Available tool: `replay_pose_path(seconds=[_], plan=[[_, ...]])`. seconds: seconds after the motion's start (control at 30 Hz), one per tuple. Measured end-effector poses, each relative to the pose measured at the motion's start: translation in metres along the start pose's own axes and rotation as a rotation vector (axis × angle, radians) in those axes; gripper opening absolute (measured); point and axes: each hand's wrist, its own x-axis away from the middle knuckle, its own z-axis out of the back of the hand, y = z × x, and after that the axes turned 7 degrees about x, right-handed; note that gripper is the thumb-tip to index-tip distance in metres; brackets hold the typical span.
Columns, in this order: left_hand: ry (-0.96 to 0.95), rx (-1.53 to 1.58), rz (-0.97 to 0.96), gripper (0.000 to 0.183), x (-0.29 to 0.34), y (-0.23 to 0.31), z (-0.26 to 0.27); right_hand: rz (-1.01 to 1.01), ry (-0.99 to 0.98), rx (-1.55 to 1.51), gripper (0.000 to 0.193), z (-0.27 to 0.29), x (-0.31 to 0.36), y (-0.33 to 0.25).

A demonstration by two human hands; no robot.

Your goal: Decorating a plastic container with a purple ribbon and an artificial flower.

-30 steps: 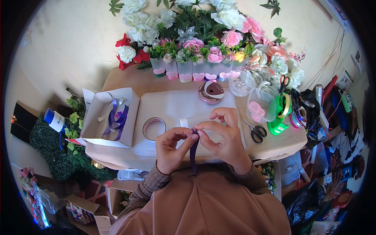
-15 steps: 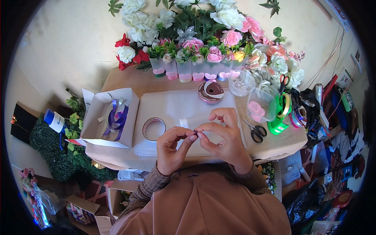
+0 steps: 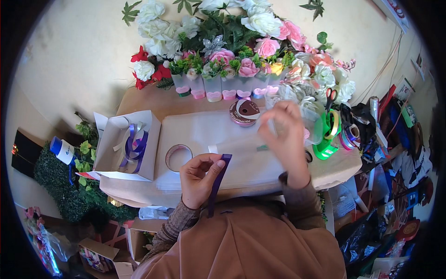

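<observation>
My left hand (image 3: 196,179) pinches one end of a dark purple ribbon (image 3: 216,186) between thumb and fingers. The strip hangs down toward my lap. My right hand (image 3: 284,135) is raised over the right part of the table, apart from the ribbon and blurred by motion. Its thumb and forefinger curve toward each other, but whether they hold anything is unclear. Beneath the hands lie translucent sheets (image 3: 186,125). On them rest a roll of tape (image 3: 179,158) and a see-through piece with a white band (image 3: 212,149) at its left end.
A ribbon spool (image 3: 244,112) lies behind the hands. At left stands a white box (image 3: 151,153) with purple ribbons. Clear tub (image 3: 313,122), green tape dispenser (image 3: 327,148) and mostly hidden scissors (image 3: 309,156) are at right. Artificial flowers (image 3: 223,58) in translucent holders line the back.
My hands have come apart. The right one has swung up and right, partly covering the clear tub and scissors. The purple ribbon now hangs at length from my left hand.
</observation>
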Motion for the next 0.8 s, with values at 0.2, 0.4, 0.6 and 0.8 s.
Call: replay_pose_path(seconds=[0.2, 0.4, 0.6, 0.8], plan=[[0.050, -0.004, -0.066, 0.020, -0.005, -0.002, -0.001, -0.070, -0.004, 0.593, 0.009, 0.020, -0.060, 0.089], [0.094, -0.009, -0.086, 0.024, -0.007, -0.002, -0.002, -0.241, -0.393, 0.865, 0.014, 0.002, -0.074, 0.134], [0.101, 0.003, -0.090, 0.024, -0.007, -0.004, 0.001, -0.213, -0.413, 0.733, 0.012, 0.000, -0.070, 0.143], [0.113, 0.016, -0.100, 0.024, -0.007, -0.005, 0.001, -0.257, -0.339, 0.305, 0.018, 0.009, -0.064, 0.095]])
